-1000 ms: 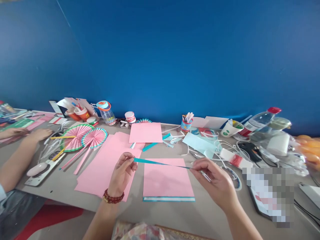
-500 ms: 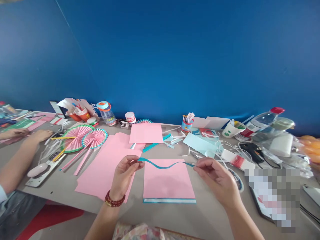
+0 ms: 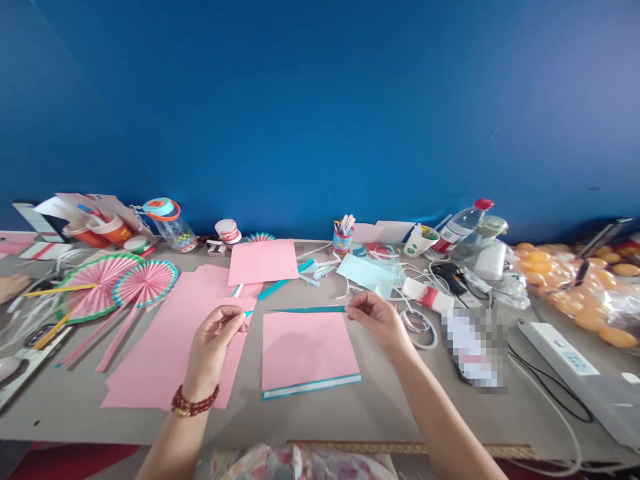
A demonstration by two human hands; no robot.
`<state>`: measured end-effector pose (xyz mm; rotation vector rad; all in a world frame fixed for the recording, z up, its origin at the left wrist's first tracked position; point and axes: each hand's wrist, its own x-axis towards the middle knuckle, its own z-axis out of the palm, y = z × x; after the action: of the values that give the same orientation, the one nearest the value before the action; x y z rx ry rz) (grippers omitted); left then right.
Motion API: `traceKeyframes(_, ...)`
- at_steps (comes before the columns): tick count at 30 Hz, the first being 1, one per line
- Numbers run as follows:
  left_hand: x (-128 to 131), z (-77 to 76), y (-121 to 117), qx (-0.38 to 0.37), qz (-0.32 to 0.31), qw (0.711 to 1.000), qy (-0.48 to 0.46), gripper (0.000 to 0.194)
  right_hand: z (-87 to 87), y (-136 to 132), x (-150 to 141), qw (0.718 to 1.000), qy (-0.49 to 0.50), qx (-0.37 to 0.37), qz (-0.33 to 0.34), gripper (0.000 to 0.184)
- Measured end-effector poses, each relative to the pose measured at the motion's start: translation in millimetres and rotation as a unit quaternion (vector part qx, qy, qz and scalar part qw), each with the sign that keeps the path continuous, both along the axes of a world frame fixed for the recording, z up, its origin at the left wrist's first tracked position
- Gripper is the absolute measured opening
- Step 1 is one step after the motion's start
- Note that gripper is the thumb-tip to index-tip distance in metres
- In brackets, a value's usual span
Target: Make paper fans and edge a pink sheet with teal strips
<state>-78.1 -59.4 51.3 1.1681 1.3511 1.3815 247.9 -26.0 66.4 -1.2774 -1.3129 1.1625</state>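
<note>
A narrow teal paper strip (image 3: 310, 309) runs between my two hands, level with the far edge of a pink paper square (image 3: 310, 350). My left hand (image 3: 215, 340), with a beaded bracelet at the wrist, pinches its left end. The right end is between the thumb and fingers of my right hand (image 3: 377, 323). Close to my left fingers a short stretch of the strip does not show; whether it is edge-on or parted I cannot tell. Along its near edge the square has a white band with teal borders. It lies flat on the grey table (image 3: 240, 427).
Left of the square lie pink sheets (image 3: 165, 347) and two folded paper fans (image 3: 145, 283). Behind it are a pink card (image 3: 263, 262), teal scraps (image 3: 273, 289) and a pen cup (image 3: 343, 237). Cables, a plastic bottle (image 3: 463, 223) and a power strip (image 3: 565, 353) stand or lie right.
The view has swung right, bringing the power strip in. The teal strip has gone from wavy to nearly straight. Both hands keep their pinch.
</note>
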Motion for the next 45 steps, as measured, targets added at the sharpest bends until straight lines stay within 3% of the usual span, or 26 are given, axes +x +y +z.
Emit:
traceKeyframes(4, -3, 2.8, 2, -0.042, -0.032, 0.998, 0.016, 0.024, -2.6, 5, 2, 0.999, 0.018, -0.042, 0.008, 0.030)
traceKeyframes(10, -8, -2.2, 11, -0.065, -0.073, 0.995, 0.021, 0.032, -14.2, 14, 7, 0.999, -0.012, -0.038, 0.027, 0.032)
traceKeyframes(18, 1, -31.7, 11, -0.045, -0.075, 0.975, 0.202, 0.024, -48.7, 11, 17, 0.985, -0.165, 0.021, 0.046, 0.013)
traceKeyframes(25, 4, -53.9, 19, -0.009, -0.082, 0.950, 0.300, 0.015, -51.3, 10, 14, 0.962, -0.268, 0.031, 0.048, 0.006)
traceKeyframes(35, 7, -61.5, 40, 0.002, -0.067, 0.936, 0.347, 0.013, -62.3, 30, 8, 0.949, -0.314, 0.028, 0.029, 0.007)
traceKeyframes(45, 14, -55.2, 43, 0.022, -0.060, 0.928, 0.367, 0.015, -59.5, 34, 4, 0.947, -0.319, 0.038, -0.011, 0.016)
